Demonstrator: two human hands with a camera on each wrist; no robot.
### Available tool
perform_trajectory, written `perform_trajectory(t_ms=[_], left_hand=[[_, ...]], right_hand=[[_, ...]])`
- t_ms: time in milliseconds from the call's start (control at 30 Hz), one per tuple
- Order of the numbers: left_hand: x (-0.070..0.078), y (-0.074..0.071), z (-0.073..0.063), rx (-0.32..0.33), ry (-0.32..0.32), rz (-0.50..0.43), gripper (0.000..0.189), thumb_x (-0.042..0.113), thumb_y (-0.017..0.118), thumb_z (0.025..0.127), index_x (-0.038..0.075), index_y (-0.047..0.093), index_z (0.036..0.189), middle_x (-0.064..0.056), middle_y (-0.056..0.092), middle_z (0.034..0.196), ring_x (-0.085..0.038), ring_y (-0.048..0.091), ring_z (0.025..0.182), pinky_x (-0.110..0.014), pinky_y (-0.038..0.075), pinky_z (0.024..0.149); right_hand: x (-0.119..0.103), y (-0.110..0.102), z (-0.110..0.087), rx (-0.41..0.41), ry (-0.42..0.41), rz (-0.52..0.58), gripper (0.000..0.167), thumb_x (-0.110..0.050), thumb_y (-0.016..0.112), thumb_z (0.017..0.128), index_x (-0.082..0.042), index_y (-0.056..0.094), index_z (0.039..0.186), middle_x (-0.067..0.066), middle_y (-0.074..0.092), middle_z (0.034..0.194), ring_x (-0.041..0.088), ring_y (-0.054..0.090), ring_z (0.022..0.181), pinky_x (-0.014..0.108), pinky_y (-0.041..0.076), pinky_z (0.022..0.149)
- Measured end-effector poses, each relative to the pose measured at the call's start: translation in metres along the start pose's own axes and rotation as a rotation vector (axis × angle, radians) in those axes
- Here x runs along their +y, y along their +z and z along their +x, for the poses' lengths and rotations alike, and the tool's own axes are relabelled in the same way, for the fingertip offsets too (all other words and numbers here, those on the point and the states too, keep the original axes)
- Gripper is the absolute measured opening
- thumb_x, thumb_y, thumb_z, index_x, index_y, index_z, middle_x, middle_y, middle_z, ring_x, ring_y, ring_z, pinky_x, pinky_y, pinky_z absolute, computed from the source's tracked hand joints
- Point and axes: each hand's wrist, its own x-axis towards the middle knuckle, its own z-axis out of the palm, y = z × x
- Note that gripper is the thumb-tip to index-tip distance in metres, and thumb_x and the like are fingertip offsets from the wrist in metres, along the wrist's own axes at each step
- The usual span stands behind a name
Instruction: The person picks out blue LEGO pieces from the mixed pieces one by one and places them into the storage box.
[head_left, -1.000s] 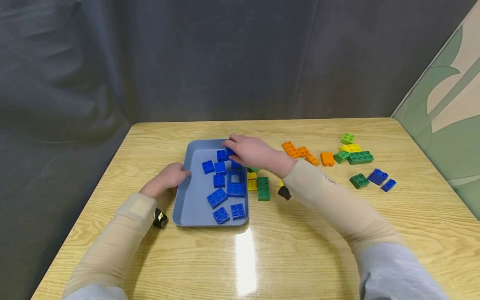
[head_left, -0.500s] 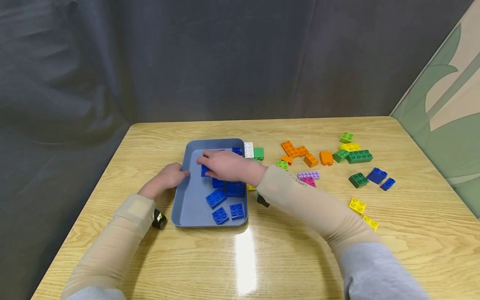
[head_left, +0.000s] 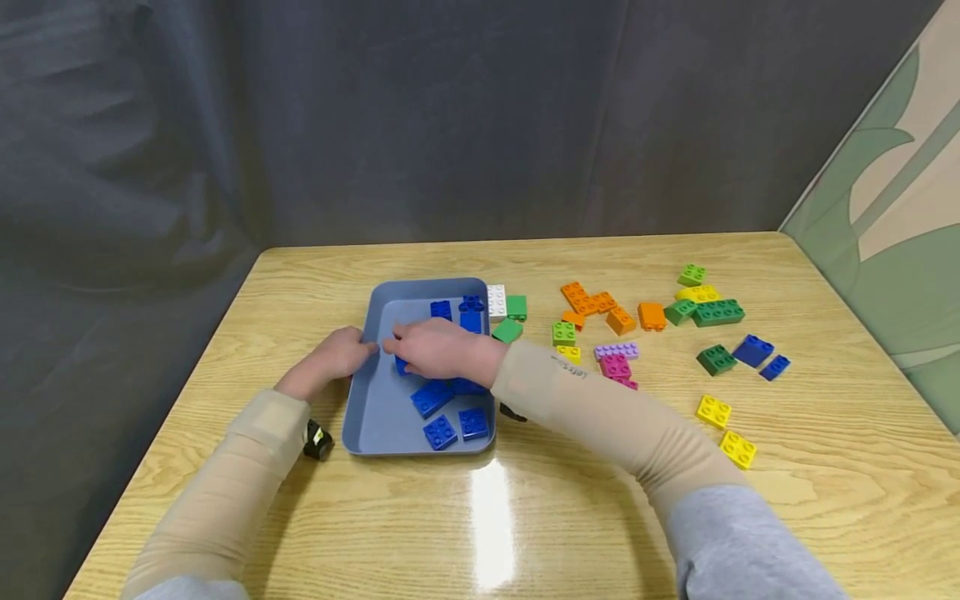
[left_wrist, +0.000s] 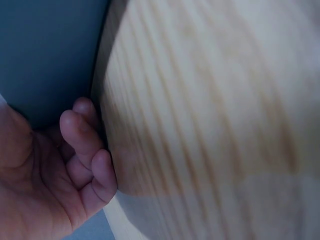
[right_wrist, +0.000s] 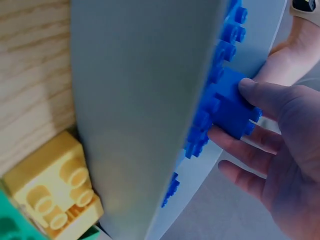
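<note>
A grey-blue tray (head_left: 378, 417) holds several blue building bricks, most of them toward its right side. My left hand (head_left: 345, 352) holds the tray's left rim; in the left wrist view its fingers (left_wrist: 82, 135) curl against the outer wall. Over the middle of the tray, my right hand (head_left: 435, 348) partly covers the bricks below. The right wrist view shows it pinching a blue brick (right_wrist: 232, 102) between thumb and fingers, close beside other blue bricks. Near the tray's front lie more blue bricks, one of them an oblong brick (head_left: 432, 398).
Right of the tray are a white brick (head_left: 497, 302) and a green brick (head_left: 516, 307). Farther right, orange bricks (head_left: 577, 296), magenta bricks (head_left: 615, 367), yellow bricks (head_left: 714, 412), green bricks and two blue bricks (head_left: 753, 351) lie scattered on the wooden table (head_left: 585, 517).
My right hand has moved from the tray's far right corner leftward and nearer, to the middle, where it now pinches a blue brick. The left hand stays on the rim.
</note>
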Motion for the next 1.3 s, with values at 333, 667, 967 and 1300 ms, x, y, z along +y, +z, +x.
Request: perform_trajectory(t_ms=[333,667,967,1300], left_hand=[[0.002,-0.001,-0.001,0.007,0.002,0.017,0.028,0.021,0.043,0.100,-0.003,0.056,0.090,-0.012,0.056,0.073,-0.020,0.054,0.057,-0.031,0.045,0.053],[0.000,-0.002,0.002,-0.002,0.000,0.032,0.029,0.021,0.043,0.101,-0.002,0.055,0.088,-0.012,0.055,0.072,-0.021,0.053,0.056,-0.032,0.045,0.053],[0.002,-0.001,0.001,-0.003,-0.013,0.023,0.029,0.021,0.042,0.101,-0.003,0.056,0.092,-0.012,0.057,0.075,-0.022,0.054,0.061,-0.033,0.045,0.056],[0.002,0.000,0.000,0.003,-0.009,0.031,0.029,0.021,0.042,0.101,-0.003,0.056,0.090,-0.011,0.055,0.072,-0.020,0.053,0.058,-0.031,0.044,0.055]], right_hand=[[-0.002,0.003,0.005,-0.075,0.050,0.010,0.046,-0.029,0.055,0.100,-0.015,0.046,0.143,0.008,0.052,0.139,0.023,0.053,0.121,0.034,0.046,0.094],[0.005,0.001,-0.004,0.018,0.042,0.028,0.043,-0.032,0.057,0.099,-0.013,0.050,0.137,0.006,0.058,0.129,0.019,0.058,0.113,0.033,0.048,0.089],[0.018,-0.008,-0.030,0.117,0.069,0.072,0.040,-0.031,0.057,0.099,-0.011,0.054,0.134,0.004,0.059,0.115,0.018,0.059,0.103,0.032,0.049,0.086],[0.046,-0.006,-0.080,0.252,0.181,0.225,0.040,-0.028,0.058,0.098,-0.009,0.055,0.133,0.009,0.058,0.121,0.020,0.058,0.097,0.036,0.050,0.087]])
